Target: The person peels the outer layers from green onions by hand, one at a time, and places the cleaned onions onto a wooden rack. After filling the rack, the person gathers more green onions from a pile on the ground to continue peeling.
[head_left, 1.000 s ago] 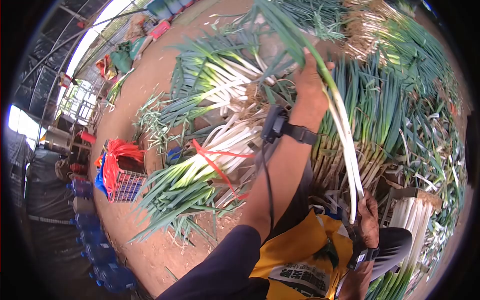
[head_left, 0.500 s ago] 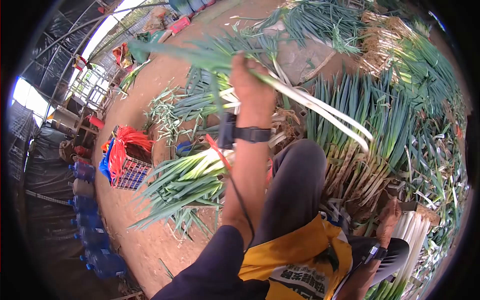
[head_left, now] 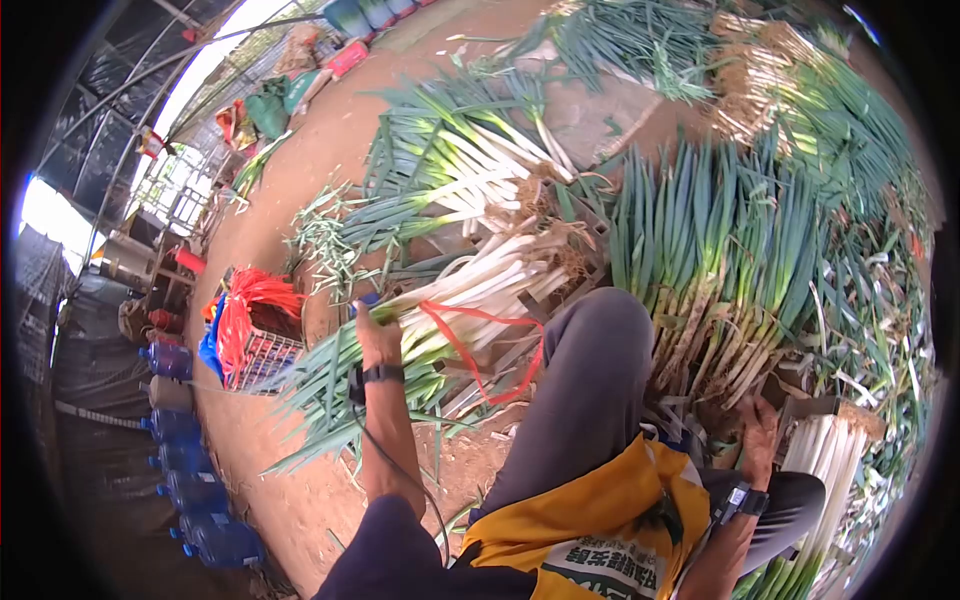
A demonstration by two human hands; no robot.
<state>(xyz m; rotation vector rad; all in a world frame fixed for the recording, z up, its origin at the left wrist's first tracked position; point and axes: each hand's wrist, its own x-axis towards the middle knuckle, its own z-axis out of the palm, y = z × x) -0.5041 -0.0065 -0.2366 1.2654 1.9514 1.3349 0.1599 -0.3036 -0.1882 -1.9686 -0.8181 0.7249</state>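
Observation:
My left hand is closed around the green leaves of a long green onion, over the leafy end of a pile of green onions. The pile's white stalks and roots point up and to the right. A red strip lies looped across and below these stalks. My right hand is low on the right, fingers curled, close to the brown roots of a large standing row of green onions. What it holds, if anything, is hidden. Beside it, a bundle of white-stalked green onions rests against a small wooden block.
A crate with red strips stands on the dirt floor to the left. Blue water jugs line the left wall. More green onions lie at the back, and loose leaves cover the right side.
My left hand has swung down and left with the green onion, from high over the piles to the leafy end of the near pile. My right hand has shifted slightly left.

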